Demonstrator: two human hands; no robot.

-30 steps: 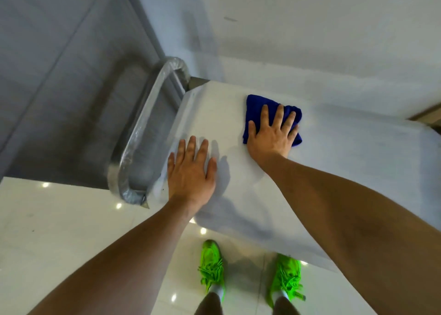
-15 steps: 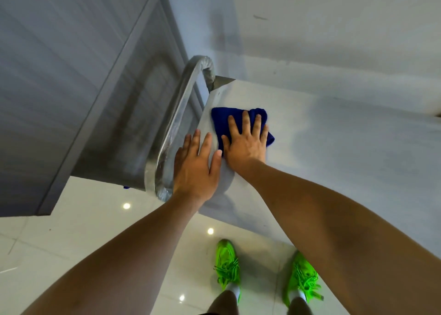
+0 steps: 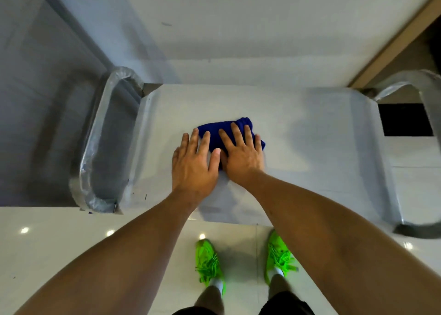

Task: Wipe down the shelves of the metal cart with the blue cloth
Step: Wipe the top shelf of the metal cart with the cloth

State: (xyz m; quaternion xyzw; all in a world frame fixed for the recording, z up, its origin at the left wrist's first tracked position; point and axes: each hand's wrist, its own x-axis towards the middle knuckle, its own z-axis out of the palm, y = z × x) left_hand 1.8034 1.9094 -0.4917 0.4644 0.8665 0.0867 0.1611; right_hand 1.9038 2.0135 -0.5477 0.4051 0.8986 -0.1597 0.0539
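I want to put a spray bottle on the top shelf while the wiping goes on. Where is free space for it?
The top shelf is bare on its right half, between the right hand and the right handle. A narrower bare strip lies between the left hand and the left handle. The middle is crowded: both hands press flat on the blue cloth.

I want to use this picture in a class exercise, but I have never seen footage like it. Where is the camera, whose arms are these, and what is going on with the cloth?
The camera sits on a person's head, looking down, so the arms are the wearer's own. Below is the flat top shelf of a metal cart, with a curved handle at its left end. A folded blue cloth lies on the shelf. The right hand presses flat on it; the left hand lies flat beside, fingertips on the cloth's edge. Neither hand grips anything. The green shoes stand on the tiled floor.
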